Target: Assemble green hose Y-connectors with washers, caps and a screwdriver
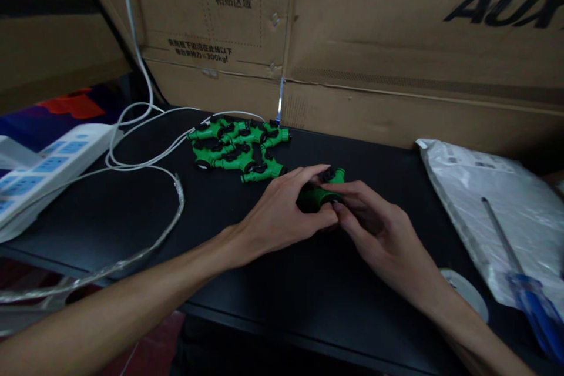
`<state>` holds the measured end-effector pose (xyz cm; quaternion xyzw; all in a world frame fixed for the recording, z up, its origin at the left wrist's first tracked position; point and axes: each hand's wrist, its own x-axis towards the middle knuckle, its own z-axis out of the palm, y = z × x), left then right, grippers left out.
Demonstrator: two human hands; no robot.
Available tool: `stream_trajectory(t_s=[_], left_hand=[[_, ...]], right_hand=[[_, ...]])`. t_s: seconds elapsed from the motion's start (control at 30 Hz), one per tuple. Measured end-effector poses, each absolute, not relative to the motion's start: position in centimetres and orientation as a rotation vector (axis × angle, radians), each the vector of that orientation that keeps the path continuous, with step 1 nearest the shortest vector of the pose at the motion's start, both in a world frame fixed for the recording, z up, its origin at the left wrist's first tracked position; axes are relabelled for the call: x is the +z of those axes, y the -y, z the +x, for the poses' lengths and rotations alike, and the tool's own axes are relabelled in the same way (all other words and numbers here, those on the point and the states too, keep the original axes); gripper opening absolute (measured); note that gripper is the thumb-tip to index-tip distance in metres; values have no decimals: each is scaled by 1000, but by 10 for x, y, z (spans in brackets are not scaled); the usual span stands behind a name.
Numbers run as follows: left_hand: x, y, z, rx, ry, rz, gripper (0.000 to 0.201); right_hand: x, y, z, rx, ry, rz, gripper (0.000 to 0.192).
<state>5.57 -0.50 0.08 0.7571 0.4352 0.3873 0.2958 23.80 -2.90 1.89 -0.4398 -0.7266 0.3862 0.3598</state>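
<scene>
Two bare forearms reach in from the near edge of a black tabletop [132, 211]. The left hand [282, 211] and right hand [374, 226] meet at the middle, fingertips pinched together around one green hose fitting [319, 192], which lies low on the table between them, partly hidden. Its black-capped end pokes out just beyond the fingers. Behind the grip and to its left sits a pile of similar green fittings [238, 150], apparently already handled; this one is in progress. Right of the grip lie a plastic bag [493, 200] and a blue-handled screwdriver [529, 288]. Far left, white cables [145, 147] and a power strip [53, 164]. Cardboard boxes [396, 41] stand behind.
</scene>
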Motion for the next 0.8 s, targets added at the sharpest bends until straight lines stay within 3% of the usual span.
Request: stream_trajectory(t_s=[0.4, 0.63, 0.8], left_hand=[[4, 5, 55, 1028, -1109, 2018, 63], [8, 4, 51, 975, -1016, 1743, 56], [6, 2, 50, 967, -978, 1777, 54]], right_hand=[[19, 28, 237, 997, 1804, -1136, 21], [22, 31, 239, 1159, 1756, -1032, 37], [24, 32, 236, 1151, 1753, -1052, 36]])
